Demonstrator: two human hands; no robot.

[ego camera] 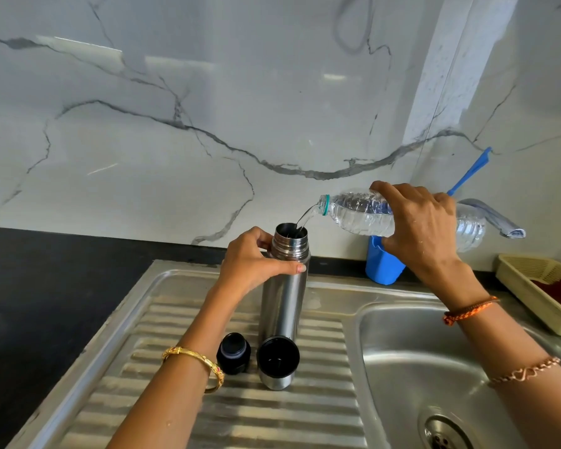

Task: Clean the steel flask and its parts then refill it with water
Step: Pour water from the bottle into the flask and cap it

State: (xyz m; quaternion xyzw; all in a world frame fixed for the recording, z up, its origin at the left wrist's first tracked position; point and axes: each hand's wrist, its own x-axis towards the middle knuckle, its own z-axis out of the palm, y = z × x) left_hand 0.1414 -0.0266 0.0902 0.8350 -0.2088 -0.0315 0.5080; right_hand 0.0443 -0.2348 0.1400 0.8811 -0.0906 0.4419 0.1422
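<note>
flask: steel flask upright on the ribbed drainboard of the sink, mouth uncovered, taking a thin stream of water.
left hand: left hand wrapped around the flask just under the threaded neck, holding it steady.
right hand: right hand gripping the plastic bottle, tilted almost flat, its mouth above and to the right of the flask opening.
parts: black stopper and steel cup lid standing in front of the flask, near but not on it.
stage: probably the refill step, closing not yet done.
risk: narrow flask mouth; a steeper tilt could send water past the rim; overfilling possible, level inside not visible.
surface: black surface at left; sink basin at right.
room: marble-pattern wall; blue holder, cream basket behind.
</note>
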